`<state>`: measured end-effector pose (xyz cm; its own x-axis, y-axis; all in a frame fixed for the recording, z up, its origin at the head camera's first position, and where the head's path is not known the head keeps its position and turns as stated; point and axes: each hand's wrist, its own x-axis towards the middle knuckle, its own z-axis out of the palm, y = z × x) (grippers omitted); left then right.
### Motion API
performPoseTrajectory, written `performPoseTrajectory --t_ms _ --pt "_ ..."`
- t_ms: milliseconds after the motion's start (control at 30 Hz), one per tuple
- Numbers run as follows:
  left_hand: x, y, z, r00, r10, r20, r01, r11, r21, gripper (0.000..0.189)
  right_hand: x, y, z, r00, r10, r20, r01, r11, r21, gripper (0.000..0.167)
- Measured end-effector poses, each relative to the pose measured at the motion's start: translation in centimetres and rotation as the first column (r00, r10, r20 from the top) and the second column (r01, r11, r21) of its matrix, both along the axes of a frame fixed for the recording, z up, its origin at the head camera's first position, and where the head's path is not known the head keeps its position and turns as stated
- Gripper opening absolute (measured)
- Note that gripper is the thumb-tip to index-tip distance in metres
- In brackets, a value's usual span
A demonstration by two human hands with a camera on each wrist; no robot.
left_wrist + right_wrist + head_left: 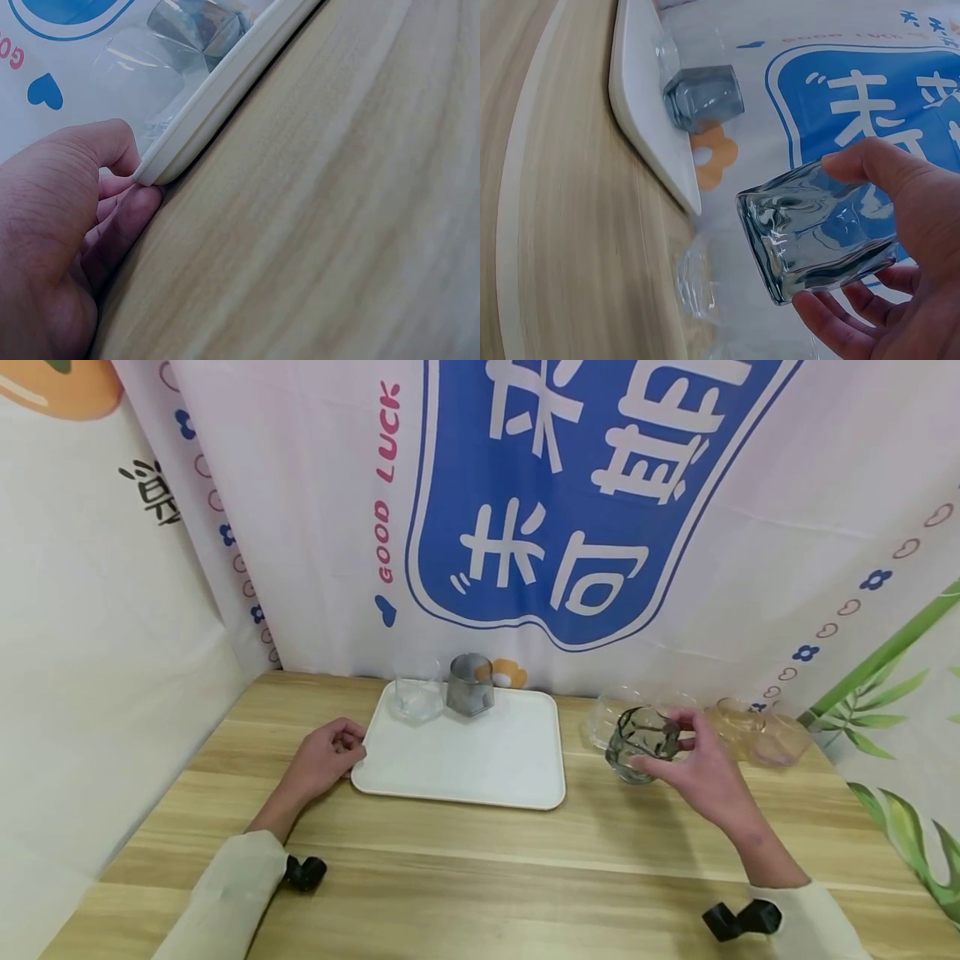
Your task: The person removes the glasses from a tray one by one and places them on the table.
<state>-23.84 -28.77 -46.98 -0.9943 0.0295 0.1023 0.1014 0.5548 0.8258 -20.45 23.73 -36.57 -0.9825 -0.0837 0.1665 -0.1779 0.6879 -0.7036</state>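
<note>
My right hand (708, 772) grips a grey-tinted glass tumbler (633, 747) between thumb and fingers, above the right part of the table. In the right wrist view the tumbler (817, 232) shows a thick base and wavy sides; nothing is seen inside it. At the left edge of a white tray (465, 764), my left hand (321, 762) pinches the rim, as the left wrist view shows at the tray's corner (161, 169). Two glasses stand side by side at the tray's back left: a clear one (418, 700) and a smoky grey faceted one (470, 689).
Behind and beside the right hand are more glasses on the table: a clear one (602, 727), an amber one (738, 720) and a pinkish one (780, 743). Another clear glass is partly hidden by the hand. A printed cloth (330, 568) hangs along the table's back edge.
</note>
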Motion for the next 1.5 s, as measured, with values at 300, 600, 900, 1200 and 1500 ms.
performPoseTrajectory --t_ms 300,600,900,1200,1500 --pt "-0.1 0.2 -0.3 1.000 0.002 0.004 -0.002 1.000 -0.002 0.021 0.6 3.6 -0.3 0.999 -0.051 0.004 0.051 0.998 0.047 0.086" --pt "0.0 0.0 0.1 1.000 0.009 -0.012 -0.009 1.000 -0.011 0.021 0.9 7.6 -0.9 0.994 -0.104 -0.020 0.106 0.990 0.097 0.082" --pt "0.1 0.1 0.2 1.000 0.003 -0.013 -0.003 1.000 -0.001 0.021 0.8 11.6 -2.1 0.987 -0.161 -0.011 0.161 0.981 0.108 0.081" --pt "0.1 0.1 0.2 1.000 0.006 -0.019 -0.006 1.000 -0.001 0.021 0.6 15.0 -3.3 0.975 -0.221 0.002 0.219 0.966 0.134 0.080" --pt "0.1 0.1 0.0 1.000 0.007 -0.008 -0.007 1.000 -0.004 0.022 0.5 17.2 -3.9 0.954 -0.293 0.063 0.280 0.947 0.154 0.089"
